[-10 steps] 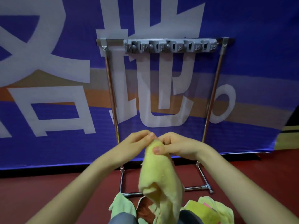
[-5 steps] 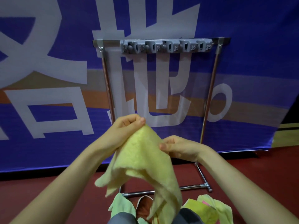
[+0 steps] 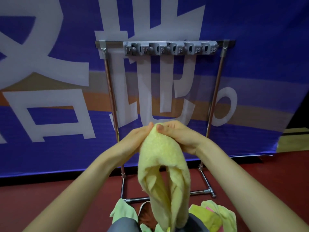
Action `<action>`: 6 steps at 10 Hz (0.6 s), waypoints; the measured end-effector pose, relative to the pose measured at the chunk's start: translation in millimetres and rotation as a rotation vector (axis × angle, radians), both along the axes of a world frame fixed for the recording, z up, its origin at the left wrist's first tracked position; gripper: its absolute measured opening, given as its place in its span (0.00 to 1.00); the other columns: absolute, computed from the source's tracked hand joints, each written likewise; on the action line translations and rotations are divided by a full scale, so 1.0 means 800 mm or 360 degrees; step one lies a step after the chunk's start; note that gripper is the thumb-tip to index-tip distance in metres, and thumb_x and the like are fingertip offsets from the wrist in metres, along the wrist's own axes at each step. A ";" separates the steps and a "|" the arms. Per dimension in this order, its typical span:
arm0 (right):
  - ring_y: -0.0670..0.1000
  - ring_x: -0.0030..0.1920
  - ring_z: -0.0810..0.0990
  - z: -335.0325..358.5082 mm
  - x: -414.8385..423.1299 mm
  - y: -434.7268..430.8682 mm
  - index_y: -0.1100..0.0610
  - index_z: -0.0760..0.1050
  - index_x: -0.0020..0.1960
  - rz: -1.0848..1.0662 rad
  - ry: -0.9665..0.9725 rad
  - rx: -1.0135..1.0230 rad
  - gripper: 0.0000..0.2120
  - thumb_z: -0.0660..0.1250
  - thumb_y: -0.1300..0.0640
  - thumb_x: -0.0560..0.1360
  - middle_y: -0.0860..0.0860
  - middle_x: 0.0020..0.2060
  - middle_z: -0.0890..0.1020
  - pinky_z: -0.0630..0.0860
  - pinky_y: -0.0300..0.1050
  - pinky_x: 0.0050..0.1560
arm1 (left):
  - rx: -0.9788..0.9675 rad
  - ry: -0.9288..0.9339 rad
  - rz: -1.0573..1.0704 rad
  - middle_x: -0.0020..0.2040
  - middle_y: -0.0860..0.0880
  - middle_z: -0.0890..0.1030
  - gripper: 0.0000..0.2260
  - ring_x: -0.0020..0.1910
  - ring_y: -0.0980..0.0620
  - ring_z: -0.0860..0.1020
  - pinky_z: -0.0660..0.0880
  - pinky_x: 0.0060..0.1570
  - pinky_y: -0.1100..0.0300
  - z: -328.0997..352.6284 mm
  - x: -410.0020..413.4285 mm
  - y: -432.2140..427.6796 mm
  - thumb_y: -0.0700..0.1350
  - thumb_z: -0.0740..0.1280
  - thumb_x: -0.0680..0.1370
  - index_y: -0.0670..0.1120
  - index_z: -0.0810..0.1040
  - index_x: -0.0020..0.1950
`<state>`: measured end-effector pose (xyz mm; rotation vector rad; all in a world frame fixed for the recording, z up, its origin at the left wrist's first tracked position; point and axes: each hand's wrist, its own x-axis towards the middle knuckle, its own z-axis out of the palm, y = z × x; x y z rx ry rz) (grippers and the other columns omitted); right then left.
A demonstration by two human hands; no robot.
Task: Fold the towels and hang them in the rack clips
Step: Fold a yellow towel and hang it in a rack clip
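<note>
The left hand point(image 3: 134, 141) and right hand point(image 3: 180, 138) pinch the yellow towel point(image 3: 160, 156) at its top; its long axis hangs toward six o'clock. The rack clips point(image 3: 170, 48) lie at twelve o'clock from the fingers; neither hand is nearer.

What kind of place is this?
Likely a staged indoor demo space rather than a home: a big printed banner backs a freestanding metal rack with clips, standing on red floor.

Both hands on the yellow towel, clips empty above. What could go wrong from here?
The yellow towel is pinched only at its top by the left hand and right hand. Its layers gape open below, so the fold may come apart on lifting.
The bunched top may be too thick for a slot in the clip bar and slip out.
</note>
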<state>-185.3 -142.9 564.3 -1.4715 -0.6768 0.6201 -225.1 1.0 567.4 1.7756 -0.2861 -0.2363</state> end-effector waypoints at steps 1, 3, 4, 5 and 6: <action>0.41 0.31 0.80 -0.002 -0.005 -0.011 0.52 0.81 0.35 -0.0042 -0.0011 -0.0069 0.13 0.67 0.43 0.59 0.45 0.28 0.83 0.75 0.32 0.33 | -0.0149 0.0052 0.0018 0.34 0.53 0.78 0.13 0.32 0.60 0.76 0.73 0.31 0.72 -0.002 0.000 0.011 0.53 0.55 0.76 0.48 0.75 0.42; 0.41 0.35 0.81 -0.025 -0.007 -0.022 0.52 0.81 0.41 -0.0037 -0.0035 -0.0182 0.28 0.71 0.32 0.53 0.45 0.32 0.84 0.75 0.32 0.35 | -0.0188 -0.0077 -0.0144 0.36 0.51 0.84 0.13 0.36 0.55 0.81 0.78 0.37 0.65 -0.003 -0.001 0.017 0.54 0.61 0.74 0.47 0.80 0.43; 0.42 0.34 0.80 -0.029 -0.013 -0.024 0.54 0.79 0.41 -0.0035 -0.0016 -0.0155 0.31 0.72 0.30 0.51 0.45 0.32 0.83 0.76 0.33 0.36 | -0.0274 -0.0086 -0.0030 0.32 0.52 0.82 0.13 0.33 0.56 0.80 0.77 0.34 0.65 0.005 -0.003 0.021 0.54 0.60 0.69 0.47 0.78 0.41; 0.40 0.30 0.80 -0.013 -0.017 -0.023 0.52 0.80 0.39 -0.0128 -0.0017 0.0073 0.20 0.69 0.37 0.58 0.44 0.28 0.82 0.74 0.30 0.32 | -0.0198 0.0054 -0.0060 0.37 0.54 0.83 0.16 0.36 0.57 0.81 0.75 0.39 0.64 0.007 -0.003 0.027 0.57 0.59 0.66 0.50 0.78 0.45; 0.39 0.31 0.79 0.008 -0.017 -0.015 0.52 0.80 0.40 -0.0152 -0.0106 0.0085 0.15 0.64 0.43 0.62 0.44 0.28 0.82 0.74 0.30 0.33 | -0.0159 0.0237 -0.0161 0.37 0.58 0.84 0.16 0.38 0.61 0.82 0.75 0.37 0.67 0.011 -0.005 0.027 0.59 0.57 0.66 0.55 0.77 0.46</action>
